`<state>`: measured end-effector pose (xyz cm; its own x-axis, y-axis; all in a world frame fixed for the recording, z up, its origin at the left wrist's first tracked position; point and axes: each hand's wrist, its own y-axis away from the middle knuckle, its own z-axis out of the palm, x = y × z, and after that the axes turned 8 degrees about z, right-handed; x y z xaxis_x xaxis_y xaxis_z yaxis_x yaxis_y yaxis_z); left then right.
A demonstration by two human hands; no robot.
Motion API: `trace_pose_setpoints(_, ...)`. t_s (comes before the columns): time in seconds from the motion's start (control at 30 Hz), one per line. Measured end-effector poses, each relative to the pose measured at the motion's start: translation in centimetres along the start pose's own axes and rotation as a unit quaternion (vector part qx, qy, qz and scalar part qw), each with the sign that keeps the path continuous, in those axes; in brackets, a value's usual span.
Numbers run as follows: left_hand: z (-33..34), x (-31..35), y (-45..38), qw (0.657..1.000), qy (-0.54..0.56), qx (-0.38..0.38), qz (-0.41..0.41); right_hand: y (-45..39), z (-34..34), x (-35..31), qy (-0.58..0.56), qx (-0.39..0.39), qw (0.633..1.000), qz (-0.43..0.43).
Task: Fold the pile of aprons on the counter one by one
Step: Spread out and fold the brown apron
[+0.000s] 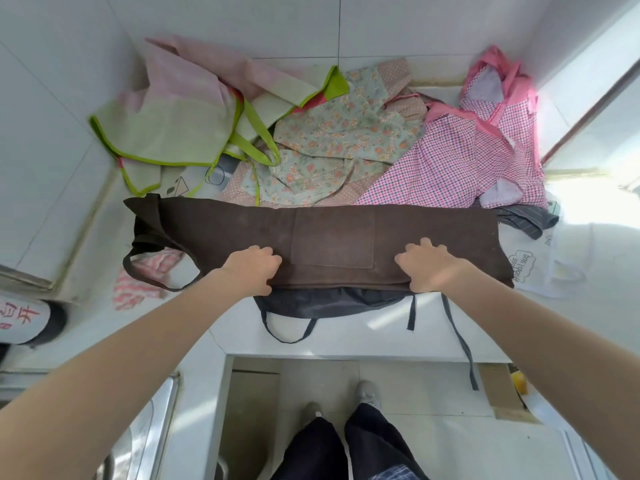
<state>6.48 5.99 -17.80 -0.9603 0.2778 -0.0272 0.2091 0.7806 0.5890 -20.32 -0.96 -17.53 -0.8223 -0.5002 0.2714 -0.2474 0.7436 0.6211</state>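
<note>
walls: large glossy white tiles with thin dark grout lines (294,26) | desk: white smooth top (346,337) set into a corner | floor: pale grey tiles (398,393) | window: bright opening with dark frame (595,109) at right, strong daylight washing out that side | sink: stainless steel basin edge (152,427) lower left

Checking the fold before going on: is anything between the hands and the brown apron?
Nothing visible: the left hand and right hand both grip the near edge of the brown fabric apron directly.
</note>
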Motion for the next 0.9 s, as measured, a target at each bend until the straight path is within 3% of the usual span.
trace_pose_setpoints(0.3, 0.3, 0.4, -1.6, 0.998, 0.028, 0.004, 0.054, -1.3, -4.0, 0.5, -0.033, -0.116, 0.99, -0.071)
trace_pose_setpoints(0.4, 0.3, 0.2, -1.5, 0.998, 0.037, 0.007, 0.057, -1.9, -6.6, -1.7, -0.037, -0.103, 0.986, -0.123)
trace_pose_setpoints(0.5, 0.5, -0.1, -1.3, 0.997, 0.059, 0.008, 0.056, -1.7, -6.3, -4.5, 0.061, -0.113, 0.983, -0.132)
trace_pose_setpoints(0.67, 1.2, -0.2, -1.3, 0.993, 0.102, 0.027, 0.05, -1.9, -4.0, -5.1, 0.071, -0.049, 0.985, -0.151)
trace_pose_setpoints(0.8, 1.5, -0.3, -1.2, 0.989, 0.13, 0.015, 0.063, -1.8, -5.9, -6.0, 0.114, -0.078, 0.978, -0.159)
trace_pose_setpoints(0.9, 0.7, -0.9, -1.1, 0.967, 0.244, 0.033, 0.069, -2.7, -8.7, -8.1, -0.02, -0.004, 0.978, -0.21)
